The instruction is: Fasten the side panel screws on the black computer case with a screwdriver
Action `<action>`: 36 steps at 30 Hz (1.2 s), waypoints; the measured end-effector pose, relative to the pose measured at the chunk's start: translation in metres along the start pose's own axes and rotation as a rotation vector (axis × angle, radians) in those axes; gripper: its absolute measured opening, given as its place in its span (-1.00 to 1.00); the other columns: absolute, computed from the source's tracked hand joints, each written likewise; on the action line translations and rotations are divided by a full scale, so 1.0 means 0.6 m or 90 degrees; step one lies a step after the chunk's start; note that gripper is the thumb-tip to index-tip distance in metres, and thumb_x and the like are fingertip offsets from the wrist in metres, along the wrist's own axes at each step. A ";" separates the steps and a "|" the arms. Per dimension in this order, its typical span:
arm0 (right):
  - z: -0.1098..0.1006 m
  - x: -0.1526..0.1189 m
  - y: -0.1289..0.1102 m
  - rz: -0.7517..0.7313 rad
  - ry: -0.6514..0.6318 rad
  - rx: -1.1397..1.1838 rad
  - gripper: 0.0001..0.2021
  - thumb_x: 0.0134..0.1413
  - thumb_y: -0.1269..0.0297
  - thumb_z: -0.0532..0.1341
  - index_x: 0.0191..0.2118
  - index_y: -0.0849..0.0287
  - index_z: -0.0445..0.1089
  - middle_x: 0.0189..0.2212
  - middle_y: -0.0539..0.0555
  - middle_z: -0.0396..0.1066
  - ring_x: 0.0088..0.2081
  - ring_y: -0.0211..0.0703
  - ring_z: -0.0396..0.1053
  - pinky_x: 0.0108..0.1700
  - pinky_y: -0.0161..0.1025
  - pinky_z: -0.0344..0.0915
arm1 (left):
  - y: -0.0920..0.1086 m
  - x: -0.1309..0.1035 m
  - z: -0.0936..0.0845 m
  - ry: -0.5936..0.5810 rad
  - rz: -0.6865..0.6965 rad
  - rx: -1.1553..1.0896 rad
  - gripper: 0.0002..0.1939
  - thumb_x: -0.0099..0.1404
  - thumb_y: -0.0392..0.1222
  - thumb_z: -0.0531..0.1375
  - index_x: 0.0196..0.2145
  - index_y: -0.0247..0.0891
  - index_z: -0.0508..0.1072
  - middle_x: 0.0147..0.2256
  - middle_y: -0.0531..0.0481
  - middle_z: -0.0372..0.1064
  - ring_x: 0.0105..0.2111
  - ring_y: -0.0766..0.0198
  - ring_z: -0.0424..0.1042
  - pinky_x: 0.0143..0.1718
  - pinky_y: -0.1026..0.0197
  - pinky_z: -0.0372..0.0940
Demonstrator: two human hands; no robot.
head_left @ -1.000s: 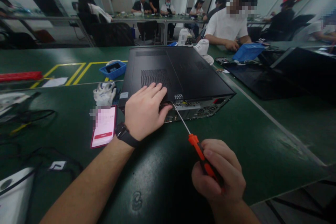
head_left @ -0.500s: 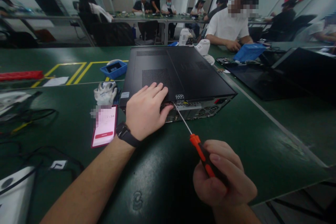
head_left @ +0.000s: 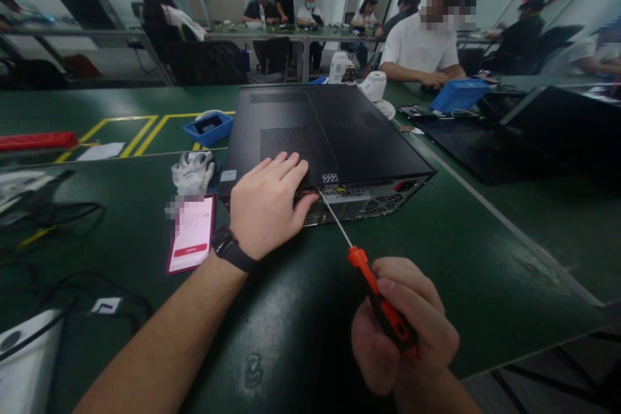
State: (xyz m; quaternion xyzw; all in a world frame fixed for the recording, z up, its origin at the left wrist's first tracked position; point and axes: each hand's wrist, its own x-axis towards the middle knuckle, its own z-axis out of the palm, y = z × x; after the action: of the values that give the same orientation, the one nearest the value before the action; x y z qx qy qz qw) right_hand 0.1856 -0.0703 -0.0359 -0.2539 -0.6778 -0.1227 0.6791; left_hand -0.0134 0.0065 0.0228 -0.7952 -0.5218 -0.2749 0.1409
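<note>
Screwdriver (head_left: 358,257) meets the rear edge of a black desktop computer case (head_left: 383,145) lying flat on a green workbench (head_left: 490,252).
The right hand (head_left: 423,317) is wrapped around the handle; the left hand (head_left: 266,213) rests unclenched on the case, thumb near the tip. Apparently fastener work, though no screw is discernible; the next move likely calls for a steady, well-seated turn.
</note>
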 end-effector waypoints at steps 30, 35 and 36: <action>0.003 -0.003 0.012 -0.057 0.012 -0.022 -0.67 0.28 0.35 0.22 0.11 0.34 0.46 -0.39 0.05 0.42 -0.42 -0.18 0.39 -0.45 -0.18 0.47 | 0.000 0.000 -0.002 -0.004 -0.002 -0.005 -0.53 0.45 -0.08 0.26 0.23 -0.30 0.49 0.28 -0.26 0.46 0.31 -0.13 0.43 0.35 -0.21 0.33; 0.002 -0.008 0.012 -0.050 -0.008 -0.029 -0.69 0.37 0.26 0.14 0.07 0.31 0.46 -0.39 0.06 0.42 -0.42 -0.15 0.42 -0.45 -0.15 0.47 | 0.001 0.001 -0.002 0.001 0.003 -0.001 -0.53 0.45 -0.09 0.26 0.22 -0.35 0.50 0.27 -0.27 0.47 0.30 -0.13 0.44 0.35 -0.18 0.34; 0.001 -0.008 0.009 -0.040 -0.007 -0.024 -0.68 0.35 0.25 0.13 0.07 0.32 0.47 -0.37 0.08 0.43 -0.41 -0.14 0.43 -0.44 -0.13 0.48 | 0.002 0.001 -0.002 0.001 0.004 -0.001 -0.53 0.45 -0.09 0.26 0.22 -0.36 0.50 0.27 -0.27 0.47 0.30 -0.13 0.44 0.35 -0.17 0.34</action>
State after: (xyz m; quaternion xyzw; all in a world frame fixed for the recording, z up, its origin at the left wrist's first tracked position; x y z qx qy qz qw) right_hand 0.1875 -0.0660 -0.0414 -0.2454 -0.6867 -0.1554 0.6664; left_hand -0.0128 0.0057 0.0244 -0.7965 -0.5191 -0.2755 0.1419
